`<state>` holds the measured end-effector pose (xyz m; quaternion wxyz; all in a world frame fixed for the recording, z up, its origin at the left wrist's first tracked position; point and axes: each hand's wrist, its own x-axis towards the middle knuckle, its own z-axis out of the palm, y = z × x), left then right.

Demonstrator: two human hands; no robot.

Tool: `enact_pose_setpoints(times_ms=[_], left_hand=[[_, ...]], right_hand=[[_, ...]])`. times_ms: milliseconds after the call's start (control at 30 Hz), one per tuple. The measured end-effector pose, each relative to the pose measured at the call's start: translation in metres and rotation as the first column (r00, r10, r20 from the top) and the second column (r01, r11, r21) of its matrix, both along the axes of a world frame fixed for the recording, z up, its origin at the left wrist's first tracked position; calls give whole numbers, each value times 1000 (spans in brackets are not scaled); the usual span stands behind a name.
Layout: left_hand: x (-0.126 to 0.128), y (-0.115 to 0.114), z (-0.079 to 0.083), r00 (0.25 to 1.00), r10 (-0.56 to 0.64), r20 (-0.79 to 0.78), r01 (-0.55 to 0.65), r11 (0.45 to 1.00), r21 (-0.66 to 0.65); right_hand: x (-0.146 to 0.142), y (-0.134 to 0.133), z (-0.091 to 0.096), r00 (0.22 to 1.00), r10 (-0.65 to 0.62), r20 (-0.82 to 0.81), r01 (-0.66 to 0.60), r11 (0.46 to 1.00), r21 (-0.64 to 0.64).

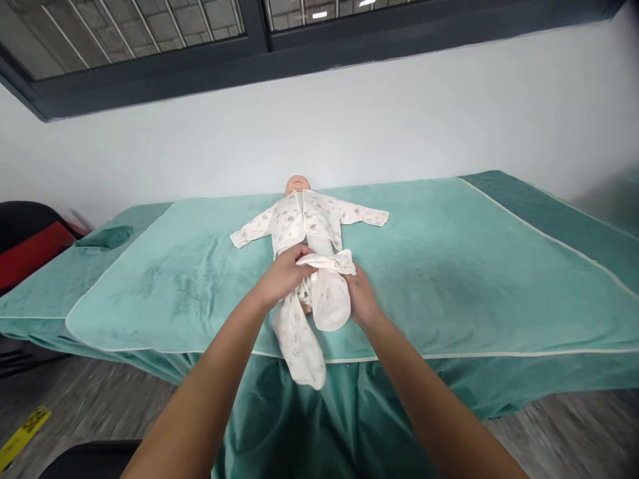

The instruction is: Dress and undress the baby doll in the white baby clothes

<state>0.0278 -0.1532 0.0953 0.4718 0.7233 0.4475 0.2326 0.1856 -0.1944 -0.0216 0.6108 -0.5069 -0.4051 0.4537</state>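
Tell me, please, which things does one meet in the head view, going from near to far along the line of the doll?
Near to far: white printed trousers, white printed jacket, doll's head, white wall.

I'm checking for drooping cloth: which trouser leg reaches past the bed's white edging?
The leg at picture left crosses the white edging; the leg at picture right stops short of it.
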Motion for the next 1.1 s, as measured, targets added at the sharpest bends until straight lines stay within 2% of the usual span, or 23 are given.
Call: enact_pose_setpoints(times_ms=[100, 167, 333, 533, 633, 700, 767, 867, 967, 1033, 1100], left_hand=[[11, 6, -4, 993, 116, -23, -111, 982, 155], [18, 11, -7, 986, 163, -27, -153, 962, 226], [27, 23, -14, 981, 193, 8, -188, 946, 265], [26, 36, -27, 962, 268, 61, -274, 915, 296], [19, 37, -27, 960, 265, 85, -277, 939, 205], [11, 38, -24, 974, 187, 128, -196, 978, 65], [1, 38, -20, 977, 82, 195, -65, 994, -90], [-14, 40, -20, 955, 14, 295, 63, 966, -251], [-23, 41, -29, 921, 56, 385, 87, 935, -344], [-26, 41, -37, 887, 80, 454, 116, 915, -387], [-27, 41, -43, 843, 88, 530, 161, 900, -406]], right_hand=[[6, 13, -1, 981, -162, 105, 155, 985, 71], [11, 21, 0, 962, -222, 157, 211, 974, 81], [17, 41, 2, 957, -227, 179, 224, 974, 34], [18, 56, -3, 930, -255, 264, 237, 967, 99], [23, 54, -7, 930, -254, 265, 236, 967, 97], [26, 50, -8, 948, -238, 213, 219, 970, 109], [27, 45, -9, 967, -199, 160, 179, 975, 132], [25, 40, -8, 982, -122, 143, 101, 984, 147], [28, 38, -5, 987, -43, 155, 19, 988, 156], [35, 34, 3, 982, 47, 181, -75, 986, 147], [41, 28, 19, 956, 162, 244, -195, 974, 116]])
